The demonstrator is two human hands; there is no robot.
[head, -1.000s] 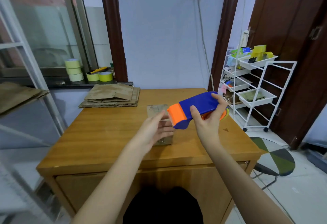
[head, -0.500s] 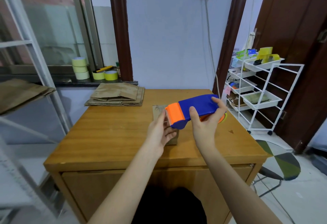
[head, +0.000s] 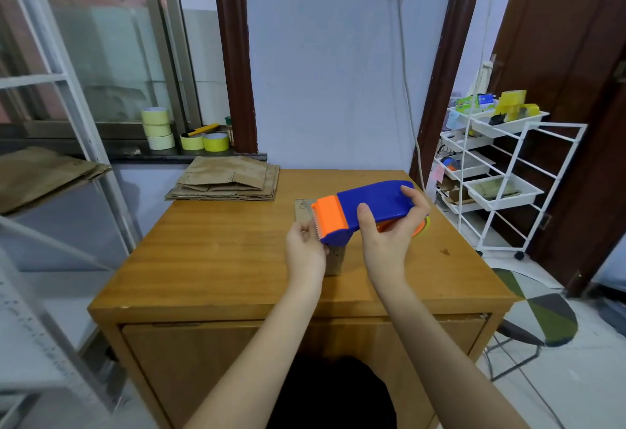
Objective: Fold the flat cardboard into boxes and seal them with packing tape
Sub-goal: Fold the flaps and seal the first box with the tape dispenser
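Taping first box: right hand [head: 389,242] grips tape dispenser [head: 366,208]; left hand [head: 305,252] pinches at its cutter end, small cardboard box [head: 333,261] directly beneath both. Flat cardboard stack [head: 227,181] beyond left hand, unfolded.

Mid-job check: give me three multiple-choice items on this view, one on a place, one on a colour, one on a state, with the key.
1. Where is the stack of flat cardboard?
A. table's far left corner
B. white cart
C. floor

2. What colour is the tape dispenser at its cutter end?
A. green
B. orange
C. white

3. What is the right hand doing?
A. hanging idle
B. pressing the table
C. gripping the dispenser

Key: 1 A, the stack lies at the table corner below the window sill; 2 B, the toothed end is orange; 3 C, thumb and fingers wrap the blue body.
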